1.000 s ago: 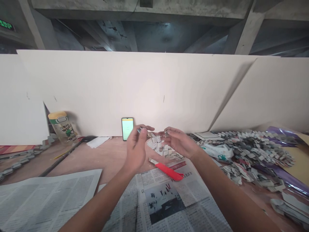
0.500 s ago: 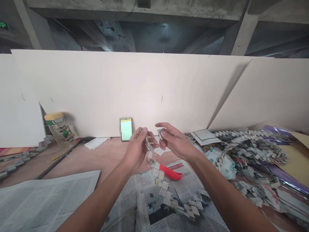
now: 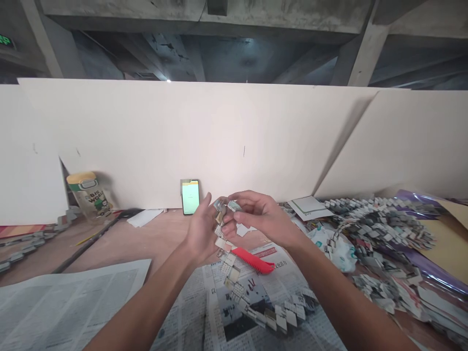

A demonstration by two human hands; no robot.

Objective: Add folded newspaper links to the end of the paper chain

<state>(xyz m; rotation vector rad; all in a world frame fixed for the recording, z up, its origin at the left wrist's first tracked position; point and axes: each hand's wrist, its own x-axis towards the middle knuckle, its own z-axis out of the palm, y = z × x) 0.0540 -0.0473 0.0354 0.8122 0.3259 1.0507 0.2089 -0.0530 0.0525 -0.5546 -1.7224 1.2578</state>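
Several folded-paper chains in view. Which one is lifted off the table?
The chain hanging from both hands: left hand and right hand pinch its top end. The chains heaped at right and far left lie flat.

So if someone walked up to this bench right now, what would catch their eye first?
Probably the folded paper chain hanging from the left hand and right hand in the middle, its tail curling on the newspaper. Next, the big heap of paper chains at the right. Then the red utility knife below the hands, and the lit phone leaning on the back board.
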